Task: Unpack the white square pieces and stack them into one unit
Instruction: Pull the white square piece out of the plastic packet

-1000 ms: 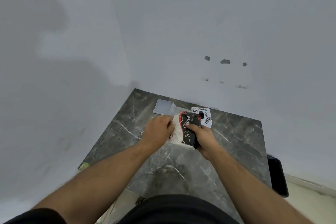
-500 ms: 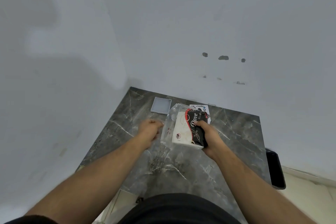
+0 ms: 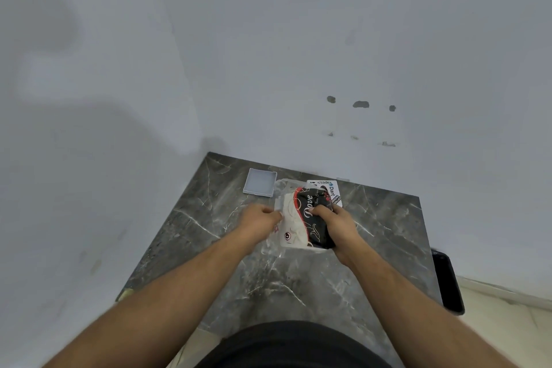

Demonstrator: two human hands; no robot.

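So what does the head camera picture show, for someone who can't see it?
Two bare hands work at a clear plastic bag holding a black, white and red packet over a dark grey marble table. A pale square tray lies behind.

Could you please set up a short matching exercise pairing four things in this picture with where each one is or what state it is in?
Things:
1. white square piece
2. Dove pack
3. Dart card
4. left hand

Places or states:
A. held by the right hand, inside a clear wrapper
B. lying alone on the marble table, near its far left corner
C. pinching the clear wrapper's left edge
D. flat on the table, partly hidden behind the pack

Pairs: 1-B, 2-A, 3-D, 4-C
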